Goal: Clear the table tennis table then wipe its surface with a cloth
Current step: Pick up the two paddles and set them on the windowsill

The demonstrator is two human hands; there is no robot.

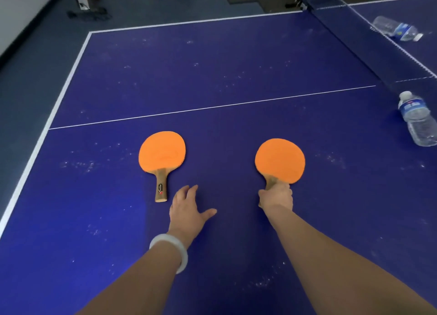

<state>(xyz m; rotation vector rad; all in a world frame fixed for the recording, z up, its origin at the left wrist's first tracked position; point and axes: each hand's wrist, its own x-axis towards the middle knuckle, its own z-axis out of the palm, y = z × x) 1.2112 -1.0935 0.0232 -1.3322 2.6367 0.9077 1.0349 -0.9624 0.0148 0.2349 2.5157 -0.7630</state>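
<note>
Two orange paddles lie on the blue table tennis table (212, 66). My right hand (276, 195) grips the wooden handle of the right paddle (280, 159), whose blade rests flat on the table. The left paddle (162, 152) lies flat with its handle pointing toward me. My left hand (188, 210), fingers spread, hovers just right of that handle and does not touch it. White dusty smudges dot the table surface. No cloth is in view.
A clear plastic water bottle (417, 119) lies on its side at the right, near the net (369, 42). A second bottle (397, 28) lies beyond the net on the far half. The table's left edge borders dark floor with clutter at the back.
</note>
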